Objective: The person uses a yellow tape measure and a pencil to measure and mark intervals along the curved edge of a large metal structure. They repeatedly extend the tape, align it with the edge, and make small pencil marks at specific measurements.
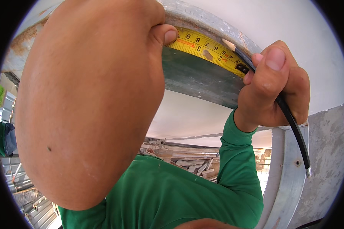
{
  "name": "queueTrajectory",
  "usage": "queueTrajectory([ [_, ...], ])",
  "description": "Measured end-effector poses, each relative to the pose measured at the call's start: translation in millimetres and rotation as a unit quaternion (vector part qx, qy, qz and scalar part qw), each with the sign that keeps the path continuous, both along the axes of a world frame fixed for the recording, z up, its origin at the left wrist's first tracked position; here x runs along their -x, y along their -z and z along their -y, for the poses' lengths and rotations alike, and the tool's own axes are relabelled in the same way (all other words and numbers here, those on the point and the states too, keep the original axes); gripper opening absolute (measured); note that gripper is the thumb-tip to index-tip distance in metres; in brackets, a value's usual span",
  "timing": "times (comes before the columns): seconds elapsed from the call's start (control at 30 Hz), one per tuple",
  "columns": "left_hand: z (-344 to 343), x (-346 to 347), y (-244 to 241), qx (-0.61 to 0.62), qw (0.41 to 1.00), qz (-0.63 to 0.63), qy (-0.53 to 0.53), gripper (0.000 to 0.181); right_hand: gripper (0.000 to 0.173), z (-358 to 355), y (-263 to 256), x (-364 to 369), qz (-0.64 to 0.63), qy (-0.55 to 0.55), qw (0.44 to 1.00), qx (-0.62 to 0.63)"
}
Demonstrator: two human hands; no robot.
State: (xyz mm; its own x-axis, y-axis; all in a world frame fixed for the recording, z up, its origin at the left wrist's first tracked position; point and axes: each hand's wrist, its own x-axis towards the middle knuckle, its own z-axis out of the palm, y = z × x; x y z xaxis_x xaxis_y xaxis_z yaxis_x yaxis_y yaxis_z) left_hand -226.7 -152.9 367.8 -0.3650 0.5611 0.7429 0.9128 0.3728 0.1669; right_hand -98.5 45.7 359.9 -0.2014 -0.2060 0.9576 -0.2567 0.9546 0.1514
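Note:
The yellow tape measure blade (202,47) lies along the edge of a worn grey metal bar (209,20), its figures upside down in view. My left hand (149,17) grips at the blade's left part, with the thumb pressed on it; its other fingers are hidden. My right hand (278,83) holds a dark pencil (292,120) and has its fingertips at the riveted end of the blade. The pencil's sharpened tip points up and left, close to the bar's edge just above the blade. A dark green face (200,77) of the bar shows below the blade.
A pale metal upright (292,171) with a hole stands by a rough grey wall (326,137) at the right. Loose offcuts (200,166) lie in the background below. Corrugated metal sheets (43,211) are at lower left. Part of another person's clothing (8,138) shows at far left.

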Motion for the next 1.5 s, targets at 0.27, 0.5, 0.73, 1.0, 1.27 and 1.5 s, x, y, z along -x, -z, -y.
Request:
queueTrajectory([
  [0.27,1,-1,2,0.000,1.000,0.010,-0.012,0.022,0.029,-1,0,0,0.001,-0.006,1.000,0.000],
  [0.5,1,1,4,-0.005,1.000,0.026,0.002,0.021,0.028,-1,2,-1,0.000,-0.003,1.000,0.003],
  [0.73,2,5,4,0.003,1.000,-0.015,-0.005,0.021,0.028,-3,4,0,0.000,-0.004,1.000,0.018],
  [1.0,1,3,4,-0.007,1.000,0.007,0.001,0.020,0.028,-3,4,-1,0.003,-0.003,1.000,0.028],
  [1.27,6,14,6,-0.006,0.999,-0.038,0.025,0.021,0.028,3,2,-1,0.015,0.018,0.999,0.041],
  [1.5,15,21,-7,0.080,0.987,0.087,0.105,0.016,0.027,9,-2,-3,0.030,0.036,0.998,0.043],
])
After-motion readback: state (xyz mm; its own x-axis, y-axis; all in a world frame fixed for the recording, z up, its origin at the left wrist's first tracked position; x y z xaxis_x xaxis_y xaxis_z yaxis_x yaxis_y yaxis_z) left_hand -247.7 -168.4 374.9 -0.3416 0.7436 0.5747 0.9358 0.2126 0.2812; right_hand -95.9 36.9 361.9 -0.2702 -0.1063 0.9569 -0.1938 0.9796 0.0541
